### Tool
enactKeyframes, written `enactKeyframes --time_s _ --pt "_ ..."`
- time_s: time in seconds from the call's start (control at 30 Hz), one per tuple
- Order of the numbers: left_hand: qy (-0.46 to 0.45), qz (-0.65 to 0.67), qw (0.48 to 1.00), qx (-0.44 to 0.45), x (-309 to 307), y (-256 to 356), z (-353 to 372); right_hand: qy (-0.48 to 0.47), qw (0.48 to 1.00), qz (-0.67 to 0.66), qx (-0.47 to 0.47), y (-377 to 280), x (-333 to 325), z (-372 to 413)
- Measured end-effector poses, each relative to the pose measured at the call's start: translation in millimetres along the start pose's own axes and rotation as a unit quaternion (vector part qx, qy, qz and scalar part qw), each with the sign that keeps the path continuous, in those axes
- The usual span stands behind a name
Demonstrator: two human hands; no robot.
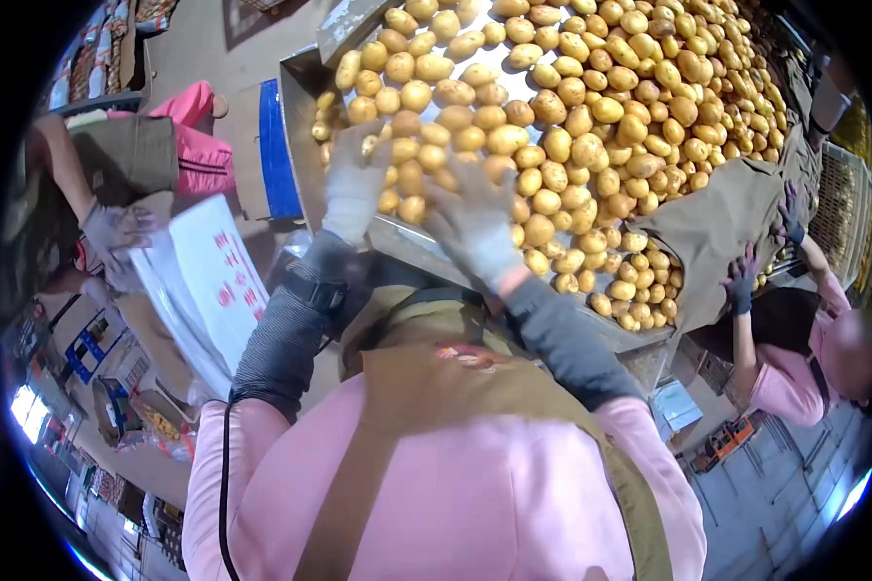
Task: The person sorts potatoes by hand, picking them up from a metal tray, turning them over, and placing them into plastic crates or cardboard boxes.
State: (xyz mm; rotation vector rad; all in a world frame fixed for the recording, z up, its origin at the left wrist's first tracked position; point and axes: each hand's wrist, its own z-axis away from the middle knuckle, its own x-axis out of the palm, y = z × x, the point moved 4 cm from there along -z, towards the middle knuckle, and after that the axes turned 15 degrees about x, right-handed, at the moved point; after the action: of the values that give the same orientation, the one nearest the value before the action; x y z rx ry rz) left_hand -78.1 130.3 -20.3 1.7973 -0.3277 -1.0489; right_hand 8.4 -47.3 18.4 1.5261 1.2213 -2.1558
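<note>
Potatoes (pixel 591 150) lie in a thick layer on a metal sorting table (pixel 407 239) in front of me. My left hand (pixel 356 189), in a pale glove, is over the table's left end among the potatoes. Motion smears its fingers, and whether a potato is in them I cannot make out. To its right, my right hand (pixel 478 213), gloved too, reaches over the near edge. Its blurred fingers look spread above the potatoes, with none visibly gripped. Dark grey sleeves cover both forearms.
At left a person's gloved hand (pixel 116 232) is by a white carton (pixel 218 276) with red lettering. Another person's dark-gloved hands (pixel 743 278) are at a brown cloth (pixel 722 232) on the table's right side. A blue-edged cardboard box (pixel 266 150) stands beside the table's left end.
</note>
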Motion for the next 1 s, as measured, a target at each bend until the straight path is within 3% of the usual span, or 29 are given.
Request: enactKeyframes --time_s 0.07,0.1,0.17,0.23,0.27,0.33,0.37,0.4,0.43,0.53,0.57,0.67,0.7,0.77,0.8,0.9,0.97,1.0 --pt "0.012 -0.026 0.998 0.050 9.7 1.9 7.7 0.038 0.996 -0.009 -0.075 -9.0 31.2 -13.6" --pt "0.022 -0.031 0.999 0.018 11.1 -24.0 19.9 0.034 0.995 -0.041 -0.085 -16.4 36.8 -21.7" --pt "0.046 0.084 0.990 -0.102 -3.1 -30.3 22.6 0.030 0.989 -0.100 -0.103 -27.8 30.0 -44.0" --pt "0.043 0.205 0.956 -0.206 -10.8 -36.8 30.2 -0.160 0.987 -0.026 -0.009 -25.7 3.7 -86.8" --pt "0.059 0.222 0.957 -0.176 -8.4 -31.6 26.9 -0.254 0.966 0.010 0.038 -17.3 -4.3 -106.4" --pt "0.093 0.253 0.956 -0.118 -0.5 -14.8 21.5 -0.112 0.986 0.004 0.124 32.6 -6.3 -168.5" --pt "0.116 0.288 0.938 -0.153 8.8 -4.1 20.3 0.008 0.998 -0.003 0.066 45.8 -5.5 -193.4" --pt "0.091 0.211 0.966 -0.121 15.1 5.2 23.1 0.127 0.992 -0.012 0.006 50.4 -5.9 -203.0" --pt "0.063 0.132 0.985 -0.087 19.9 13.0 24.7 0.002 0.991 0.116 0.065 35.8 10.3 -205.6" --pt "0.041 -0.029 0.998 0.032 28.1 9.3 38.8 0.051 0.986 0.129 -0.089 -2.8 26.9 -114.3" --pt "0.040 -0.071 0.994 0.070 27.3 8.0 46.9 0.031 0.992 0.089 -0.080 -3.7 24.7 -85.9" --pt "0.051 0.124 0.987 -0.086 12.3 -3.3 55.3 0.017 0.998 0.052 -0.036 10.5 0.7 -18.0" --pt "0.083 0.233 0.963 -0.104 10.8 -5.6 57.5 0.015 0.998 0.054 -0.013 22.8 -4.9 1.4" --pt "0.091 0.244 0.963 -0.073 7.1 12.4 44.2 0.014 0.998 0.057 0.034 42.6 -13.9 27.5" --pt "0.092 0.249 0.962 -0.061 8.2 23.5 42.4 -0.006 0.998 -0.006 0.057 47.3 -18.3 30.9" --pt "-0.099 0.177 0.976 0.075 45.6 67.8 50.4 -0.013 0.977 -0.178 0.116 39.3 -46.7 32.7" --pt "-0.217 0.103 0.951 0.193 65.8 105.4 60.2 0.043 0.953 -0.265 0.143 34.0 -69.5 49.9" --pt "-0.267 0.053 0.925 0.265 68.8 123.7 62.5 0.003 0.960 -0.223 0.168 39.8 -78.2 63.4"
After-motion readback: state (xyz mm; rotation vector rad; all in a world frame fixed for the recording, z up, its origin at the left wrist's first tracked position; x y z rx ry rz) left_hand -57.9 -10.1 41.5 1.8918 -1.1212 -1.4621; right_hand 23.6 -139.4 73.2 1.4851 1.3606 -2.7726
